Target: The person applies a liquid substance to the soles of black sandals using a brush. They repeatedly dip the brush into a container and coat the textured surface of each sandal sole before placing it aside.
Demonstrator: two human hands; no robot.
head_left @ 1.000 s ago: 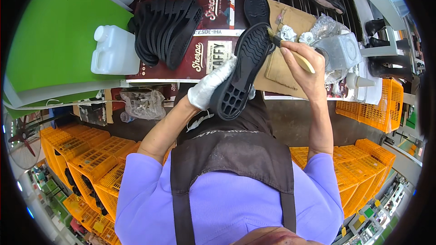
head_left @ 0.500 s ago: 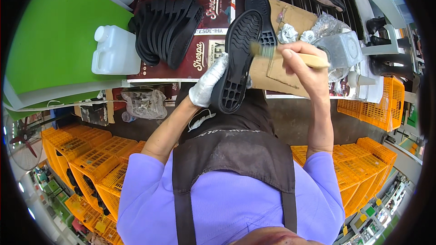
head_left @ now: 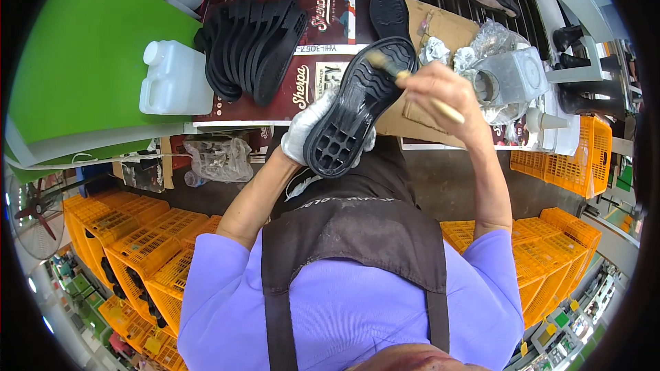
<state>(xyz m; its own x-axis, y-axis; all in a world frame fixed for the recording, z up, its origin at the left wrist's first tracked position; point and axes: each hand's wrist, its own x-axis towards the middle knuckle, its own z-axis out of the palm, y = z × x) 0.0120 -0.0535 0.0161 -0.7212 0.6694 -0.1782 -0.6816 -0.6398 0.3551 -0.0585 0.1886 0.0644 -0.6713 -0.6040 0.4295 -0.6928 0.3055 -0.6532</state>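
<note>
My left hand [head_left: 311, 132], in a white glove, grips a black shoe sole [head_left: 357, 106] from underneath, tread side up and tilted toward me. My right hand [head_left: 441, 88], bare, is closed around a wooden-handled brush [head_left: 411, 84]. Its bristle end rests on the far end of the sole. Both hands are above the near edge of the workbench, over flattened cardboard [head_left: 440, 34].
A row of black soles [head_left: 251, 45] stands on edge on the bench. A white plastic jug [head_left: 175, 79] and a green board [head_left: 82, 62] lie left. A metal tin [head_left: 512, 75] with crumpled plastic and a small bottle [head_left: 543, 124] sit right. Orange crates [head_left: 124, 247] stand below.
The sole has swung in my left hand, its far end turning right. My right hand has brought the brush left and onto the sole's far end.
</note>
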